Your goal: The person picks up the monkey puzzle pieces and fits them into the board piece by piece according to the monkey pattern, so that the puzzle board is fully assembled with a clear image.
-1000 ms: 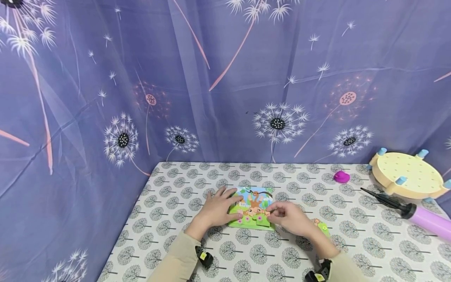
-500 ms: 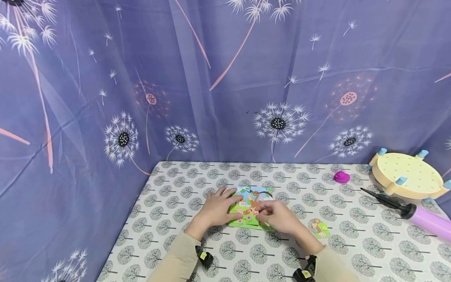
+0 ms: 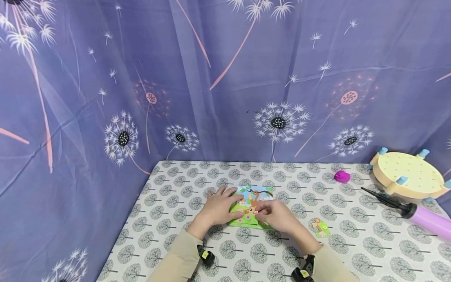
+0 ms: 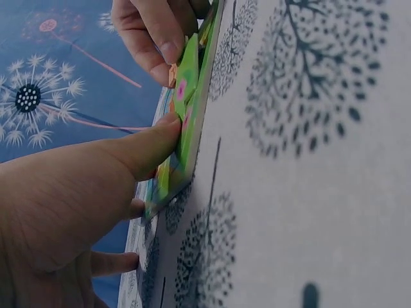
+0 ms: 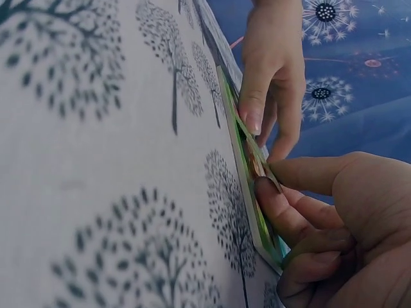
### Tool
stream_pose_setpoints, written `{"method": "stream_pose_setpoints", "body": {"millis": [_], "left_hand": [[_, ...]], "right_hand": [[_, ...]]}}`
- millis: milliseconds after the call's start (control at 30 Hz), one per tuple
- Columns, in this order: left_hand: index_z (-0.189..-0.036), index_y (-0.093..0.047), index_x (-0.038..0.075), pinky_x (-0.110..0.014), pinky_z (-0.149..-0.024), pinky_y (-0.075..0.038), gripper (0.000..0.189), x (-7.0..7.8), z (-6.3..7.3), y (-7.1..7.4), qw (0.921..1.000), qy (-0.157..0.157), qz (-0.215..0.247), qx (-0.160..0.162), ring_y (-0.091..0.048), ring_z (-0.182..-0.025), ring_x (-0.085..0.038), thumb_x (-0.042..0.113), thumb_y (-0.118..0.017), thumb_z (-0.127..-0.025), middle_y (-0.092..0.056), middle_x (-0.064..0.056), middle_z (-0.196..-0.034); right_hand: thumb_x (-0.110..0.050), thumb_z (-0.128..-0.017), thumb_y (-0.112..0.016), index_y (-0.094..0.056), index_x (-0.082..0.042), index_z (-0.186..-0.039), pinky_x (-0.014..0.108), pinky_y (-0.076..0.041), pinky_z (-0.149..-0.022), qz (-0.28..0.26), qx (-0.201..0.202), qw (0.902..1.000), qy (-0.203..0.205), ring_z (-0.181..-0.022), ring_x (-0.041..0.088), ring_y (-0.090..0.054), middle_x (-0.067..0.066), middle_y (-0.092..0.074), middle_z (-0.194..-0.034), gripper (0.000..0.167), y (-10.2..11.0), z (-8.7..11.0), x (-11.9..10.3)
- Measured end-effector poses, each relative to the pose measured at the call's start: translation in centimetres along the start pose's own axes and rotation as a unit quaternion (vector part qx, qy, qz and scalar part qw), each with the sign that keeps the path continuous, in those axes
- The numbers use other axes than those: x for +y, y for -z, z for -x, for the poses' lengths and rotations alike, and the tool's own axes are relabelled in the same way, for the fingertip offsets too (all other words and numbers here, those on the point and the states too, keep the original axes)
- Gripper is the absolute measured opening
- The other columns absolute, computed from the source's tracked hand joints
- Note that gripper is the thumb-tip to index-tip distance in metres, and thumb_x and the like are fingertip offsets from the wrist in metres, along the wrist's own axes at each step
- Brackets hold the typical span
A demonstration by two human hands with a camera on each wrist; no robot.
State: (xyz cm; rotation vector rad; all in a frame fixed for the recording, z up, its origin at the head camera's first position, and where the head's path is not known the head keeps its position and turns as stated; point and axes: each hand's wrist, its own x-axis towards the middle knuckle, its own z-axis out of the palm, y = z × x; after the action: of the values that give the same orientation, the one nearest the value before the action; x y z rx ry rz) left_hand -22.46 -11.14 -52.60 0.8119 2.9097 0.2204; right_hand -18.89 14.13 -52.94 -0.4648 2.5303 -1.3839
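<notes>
A small jigsaw puzzle (image 3: 243, 225) with a monkey picture and green border lies on the table in the head view. My left hand (image 3: 217, 207) rests over its left side, fingers spread, and its thumb (image 4: 151, 144) presses on the picture. My right hand (image 3: 276, 215) pinches a green puzzle piece (image 4: 188, 67) with a pink flower between thumb and index finger. That piece is tilted up from the board, its lower edge close to my left thumb, as the left wrist view shows. Another puzzle piece (image 3: 321, 228), green and brown, lies loose to the right of my right hand.
Toward the back right sit a magenta toy (image 3: 341, 176) and a pale yellow oval stool-like piece (image 3: 406, 172) with blue-tipped legs. A purple hand pump (image 3: 431, 223) with a black nozzle lies at the right. A purple dandelion curtain (image 3: 225, 78) hangs behind the table.
My right hand has moved left over the puzzle with the pinched piece, then stayed nearly in place. The loose piece at the right has come fully into view. My left hand has hardly moved.
</notes>
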Motion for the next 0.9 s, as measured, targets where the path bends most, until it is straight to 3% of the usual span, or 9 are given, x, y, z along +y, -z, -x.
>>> {"method": "stream_pose_setpoints", "body": {"millis": [233,467,700,800,900], "left_hand": [[-0.154,-0.05,0.036,-0.085,-0.105,-0.026,0.068,0.1,-0.1,0.0,1.0,0.003,-0.003,0.002,-0.027,-0.152,-0.042,0.069,-0.057,-0.096,-0.033,0.003,-0.167],[-0.154,-0.051,0.035,-0.086,-0.104,-0.024,0.067,0.7,0.0,0.0,0.9999,0.012,0.0,0.004,-0.026,-0.152,-0.045,0.069,-0.056,-0.097,-0.033,0.002,-0.167],[-0.153,-0.052,0.035,-0.086,-0.105,-0.024,0.069,1.3,0.1,-0.5,0.9994,0.031,0.005,0.012,-0.024,-0.152,-0.045,0.073,-0.053,-0.096,-0.034,0.002,-0.167],[-0.152,-0.052,0.035,-0.086,-0.105,-0.024,0.068,1.4,0.0,-0.5,0.9992,0.036,0.006,0.015,-0.024,-0.153,-0.045,0.072,-0.053,-0.096,-0.033,0.002,-0.167],[-0.152,-0.052,0.035,-0.086,-0.105,-0.024,0.067,1.5,0.0,-0.6,0.9992,0.038,0.006,0.015,-0.024,-0.152,-0.046,0.071,-0.054,-0.096,-0.033,0.002,-0.167]], "right_hand": [[-0.017,-0.092,-0.079,-0.076,-0.005,-0.11,0.024,-0.053,-0.056,0.0,0.019,0.9998,-0.009,-0.077,0.015,-0.065,-0.003,-0.071,-0.088,0.022,1.3,0.6,0.7],[-0.018,-0.089,-0.081,-0.077,-0.01,-0.109,0.027,-0.056,-0.067,0.022,0.064,0.9974,-0.023,-0.081,0.014,-0.066,-0.004,-0.072,-0.091,0.022,3.5,2.0,1.8],[-0.02,-0.09,-0.081,-0.076,-0.009,-0.112,0.028,-0.055,-0.068,0.039,0.08,0.9956,-0.029,-0.079,0.015,-0.064,-0.005,-0.071,-0.09,0.025,6.1,3.9,3.0],[-0.02,-0.09,-0.082,-0.076,-0.008,-0.112,0.027,-0.055,-0.066,0.044,0.085,0.9951,-0.027,-0.079,0.014,-0.066,-0.004,-0.072,-0.091,0.026,7.4,4.9,3.6],[-0.019,-0.089,-0.082,-0.074,-0.006,-0.112,0.027,-0.055,-0.054,0.039,0.083,0.9954,-0.029,-0.071,0.015,-0.066,-0.001,-0.072,-0.091,0.028,8.8,6.0,4.6]]}}
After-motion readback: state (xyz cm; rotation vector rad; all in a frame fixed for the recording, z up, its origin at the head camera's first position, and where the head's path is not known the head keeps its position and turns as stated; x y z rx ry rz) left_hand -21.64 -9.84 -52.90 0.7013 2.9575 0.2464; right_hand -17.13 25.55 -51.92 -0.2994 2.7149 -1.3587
